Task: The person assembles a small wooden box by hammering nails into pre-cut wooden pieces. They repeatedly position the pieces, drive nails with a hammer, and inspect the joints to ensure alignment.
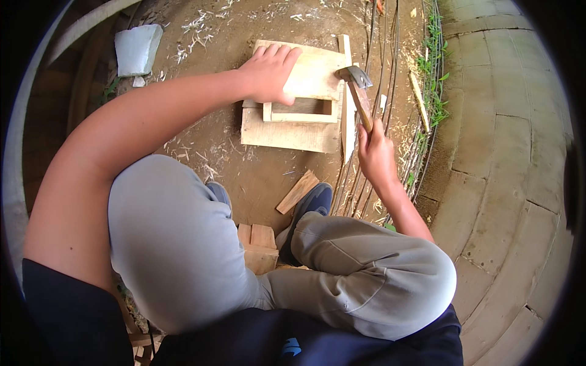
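Note:
My left hand lies flat on the top board of a small wooden box, fingers stretched over it and thumb near its front edge. Below that board shows the box's open front frame, with a wider base board under it. My right hand is wrapped round the wooden handle of a claw hammer. The hammer's metal head is at the right edge of the top board; whether it touches the wood I cannot tell. No nail can be made out.
A long wood strip lies right of the box, beside dark rods. Between my feet are a loose wood piece and a wooden block. A pale stone block sits far left. Shavings litter the dirt; a block wall stands right.

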Motion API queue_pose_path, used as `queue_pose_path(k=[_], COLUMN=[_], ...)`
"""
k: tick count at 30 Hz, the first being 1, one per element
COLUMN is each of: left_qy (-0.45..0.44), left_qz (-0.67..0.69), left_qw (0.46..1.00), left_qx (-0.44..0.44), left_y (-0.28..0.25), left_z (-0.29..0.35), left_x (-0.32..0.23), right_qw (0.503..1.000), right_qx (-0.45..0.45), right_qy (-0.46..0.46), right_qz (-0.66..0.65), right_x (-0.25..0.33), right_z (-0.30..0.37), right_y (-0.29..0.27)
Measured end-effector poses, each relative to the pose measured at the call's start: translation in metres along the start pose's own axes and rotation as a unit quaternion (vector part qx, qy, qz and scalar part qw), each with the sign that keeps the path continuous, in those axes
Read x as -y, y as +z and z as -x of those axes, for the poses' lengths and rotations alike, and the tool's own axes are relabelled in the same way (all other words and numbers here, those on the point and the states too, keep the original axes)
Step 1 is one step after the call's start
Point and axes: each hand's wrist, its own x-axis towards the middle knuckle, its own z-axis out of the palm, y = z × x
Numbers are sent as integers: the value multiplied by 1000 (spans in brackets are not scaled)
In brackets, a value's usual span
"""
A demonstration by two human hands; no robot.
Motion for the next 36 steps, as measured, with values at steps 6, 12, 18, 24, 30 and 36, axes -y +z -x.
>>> queue_pose_path(k=[6,12,18,24,30,36], left_qy=[-3,-12,8,-2,-20,6], left_qz=[20,-19,4,30,7,16], left_qw=[1000,999,999,1000,1000,999], left_qx=[-15,-34,-37,-5,-16,-36], left_y=[-2,3,6,-6,5,3], left_z=[3,-3,-5,2,1,-8], left_x=[5,14,-1,1,2,-1], right_qw=[992,989,994,980,990,999], right_qx=[-48,45,73,-119,1,17], right_qy=[38,120,80,12,92,30], right_qz=[-114,-78,-9,-157,-103,14], right_x=[27,28,-10,7,33,-9], right_z=[-6,-25,-9,-5,-14,-4], right_y=[-34,-46,-12,-13,-44,-11])
